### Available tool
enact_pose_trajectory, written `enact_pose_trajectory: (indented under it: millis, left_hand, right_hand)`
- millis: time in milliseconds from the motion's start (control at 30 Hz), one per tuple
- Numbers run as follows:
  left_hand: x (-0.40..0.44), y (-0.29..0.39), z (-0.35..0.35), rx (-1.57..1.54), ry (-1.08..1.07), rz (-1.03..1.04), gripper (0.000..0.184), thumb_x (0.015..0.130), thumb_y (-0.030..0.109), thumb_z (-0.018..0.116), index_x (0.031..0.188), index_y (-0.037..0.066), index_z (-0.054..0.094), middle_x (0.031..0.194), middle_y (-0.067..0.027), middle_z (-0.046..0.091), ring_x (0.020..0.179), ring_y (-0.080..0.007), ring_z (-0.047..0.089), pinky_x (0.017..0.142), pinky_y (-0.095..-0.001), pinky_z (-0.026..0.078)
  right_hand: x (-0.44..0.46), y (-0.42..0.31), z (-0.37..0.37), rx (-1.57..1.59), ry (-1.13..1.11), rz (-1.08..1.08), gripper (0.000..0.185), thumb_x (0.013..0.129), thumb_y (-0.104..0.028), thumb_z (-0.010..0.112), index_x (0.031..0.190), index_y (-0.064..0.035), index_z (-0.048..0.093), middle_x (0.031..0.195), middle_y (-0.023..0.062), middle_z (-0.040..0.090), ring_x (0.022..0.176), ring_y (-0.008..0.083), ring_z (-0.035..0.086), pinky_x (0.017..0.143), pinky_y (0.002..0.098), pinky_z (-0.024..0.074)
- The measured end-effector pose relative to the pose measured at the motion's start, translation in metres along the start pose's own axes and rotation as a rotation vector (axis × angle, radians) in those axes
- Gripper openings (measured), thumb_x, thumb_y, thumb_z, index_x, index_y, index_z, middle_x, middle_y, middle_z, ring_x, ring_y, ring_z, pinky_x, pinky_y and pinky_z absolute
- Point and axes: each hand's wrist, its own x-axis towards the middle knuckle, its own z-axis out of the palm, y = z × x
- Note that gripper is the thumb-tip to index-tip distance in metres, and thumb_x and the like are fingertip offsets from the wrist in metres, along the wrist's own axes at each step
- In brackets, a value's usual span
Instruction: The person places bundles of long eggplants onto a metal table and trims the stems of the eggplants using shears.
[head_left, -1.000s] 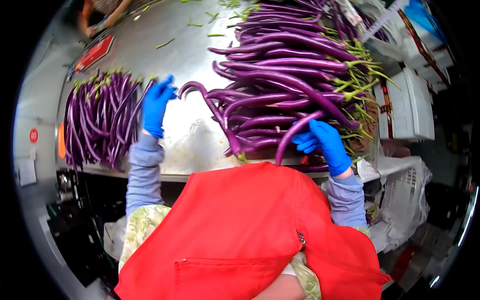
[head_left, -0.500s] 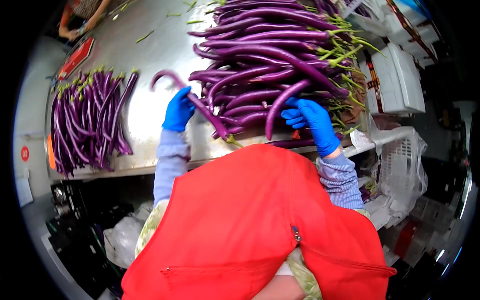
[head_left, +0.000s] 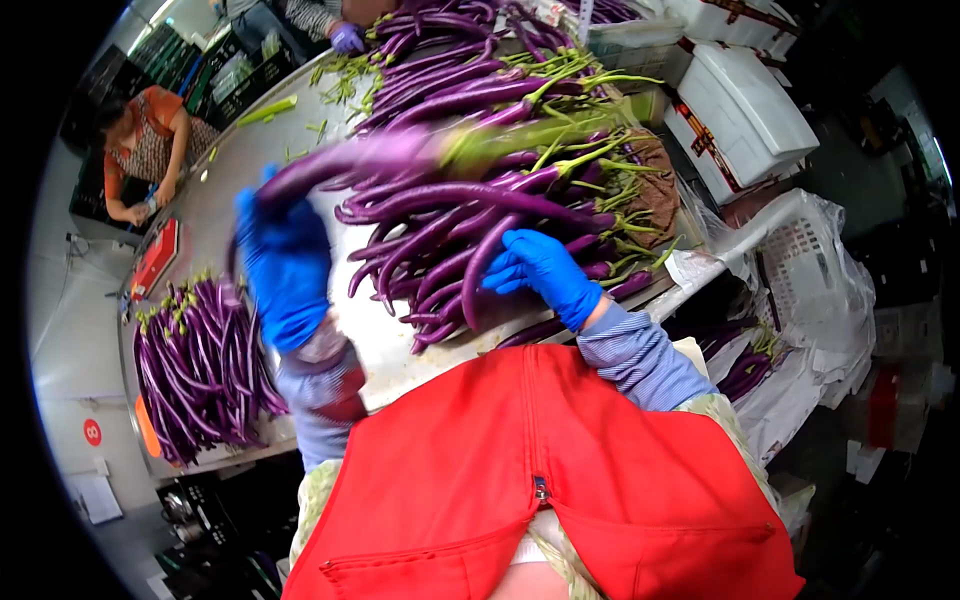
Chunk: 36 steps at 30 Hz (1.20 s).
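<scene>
A blurred eggplant (head_left: 395, 157) is held in the left hand (head_left: 287, 272), a curved eggplant (head_left: 486, 265) in the right hand (head_left: 548, 278). Both are best gripped lightly and lifted clear of the heap (head_left: 440, 222).

On the bench (head_left: 378, 350), an eggplant bunch (head_left: 200, 370) lies left, an eggplant pile (head_left: 470, 200) right. Right of the pile, a box (head_left: 750, 110) stands behind a crate (head_left: 805, 300).
</scene>
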Motion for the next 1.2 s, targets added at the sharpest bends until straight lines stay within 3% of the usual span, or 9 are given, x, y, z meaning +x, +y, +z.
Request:
enact_pose_trajectory:
  millis: [100,200,400,433,500,600,733,967,1200]
  left_hand:
    - [0.061,-0.085,-0.018,0.246,0.26,0.148,0.029,0.09,0.013,0.059,0.112,-0.006,0.057,0.116,-0.0182,0.06,0.107,-0.0283,0.058,0.095,-0.035,0.049]
    - [0.085,-0.115,-0.073,-0.17,0.456,-0.533,0.033,0.093,0.01,0.053,0.123,-0.004,0.051,0.123,-0.0194,0.056,0.114,-0.0283,0.054,0.1,-0.0342,0.043]
    - [0.045,-0.095,-0.069,2.047,-0.619,-0.2,0.04,0.098,0.013,0.04,0.137,0.003,0.037,0.13,-0.0103,0.054,0.11,-0.0148,0.058,0.106,-0.0327,0.032]
    - [0.028,-0.089,-0.071,1.683,-0.421,-0.114,0.041,0.097,0.009,0.044,0.137,0.004,0.035,0.121,-0.0095,0.059,0.099,-0.0149,0.061,0.095,-0.0299,0.044]
    - [0.048,-0.053,-0.071,0.717,-0.06,-0.732,0.04,0.093,0.004,0.051,0.131,0.002,0.042,0.115,-0.0111,0.06,0.095,-0.0174,0.06,0.086,-0.0302,0.049]
    - [0.007,-0.156,0.011,1.452,-0.064,0.047,0.03,0.093,0.011,0.052,0.119,-0.003,0.053,0.119,-0.0152,0.058,0.109,-0.0249,0.057,0.095,-0.0323,0.044]
    - [0.001,-0.206,-0.007,2.748,-0.83,0.058,0.078,0.07,0.028,0.073,0.136,0.01,0.037,0.148,-0.0215,0.024,0.134,-0.046,0.024,0.107,-0.0588,0.019]
    - [0.058,-0.16,-0.058,2.523,-1.027,0.388,0.088,0.072,0.033,0.073,0.143,0.013,0.025,0.145,-0.0275,0.024,0.129,-0.048,0.03,0.103,-0.0553,0.026]
    - [0.054,-0.163,-0.033,2.512,-0.88,0.374,0.08,0.07,0.04,0.073,0.137,0.012,0.04,0.146,-0.0239,0.026,0.133,-0.0439,0.027,0.104,-0.0551,0.024]
  right_hand:
    - [-0.002,0.003,-0.006,-0.066,0.004,-0.022,0.029,0.094,-0.033,0.051,0.096,-0.0048,0.057,0.081,0.0095,0.065,0.071,0.0206,0.067,0.06,0.0271,0.055]
    - [-0.023,0.004,-0.022,-0.112,0.004,-0.043,0.029,0.094,-0.032,0.05,0.096,-0.0045,0.059,0.084,0.01,0.065,0.069,0.0192,0.066,0.061,0.0289,0.0538]
    - [-0.05,0.006,-0.043,-0.12,0.11,-0.135,0.035,0.092,-0.032,0.052,0.106,-0.0004,0.056,0.087,0.0136,0.067,0.068,0.0211,0.065,0.061,0.0316,0.0534]
    - [-0.051,0.007,-0.042,-0.128,0.131,-0.15,0.035,0.091,-0.031,0.053,0.107,0.0003,0.056,0.087,0.0136,0.066,0.068,0.0208,0.065,0.06,0.0323,0.0533]
    - [-0.059,-0.002,-0.038,-0.214,0.149,-0.105,0.039,0.091,-0.037,0.054,0.111,-0.0035,0.059,0.093,0.0114,0.068,0.076,0.0173,0.064,0.069,0.0297,0.0519]
    - [-0.067,-0.01,-0.035,-0.45,0.121,-0.132,0.04,0.09,-0.036,0.054,0.114,-0.0051,0.059,0.095,0.0101,0.068,0.081,0.0163,0.064,0.075,0.03,0.0513]
    - [-0.091,-0.023,-0.033,-0.764,-0.009,-0.26,0.042,0.088,-0.035,0.055,0.12,-0.0066,0.058,0.096,0.0089,0.067,0.089,0.0143,0.064,0.082,0.0294,0.0496]
    - [-0.224,-0.041,-0.173,-0.14,0.489,-0.587,0.033,0.094,-0.022,0.049,0.119,-0.0022,0.057,0.096,0.01,0.068,0.086,0.017,0.066,0.079,0.0272,0.0516]
    - [-0.25,-0.025,-0.215,-0.014,0.877,-0.232,0.036,0.092,-0.034,0.051,0.117,-0.0099,0.06,0.099,0.0088,0.068,0.08,0.0157,0.065,0.072,0.0253,0.0496]
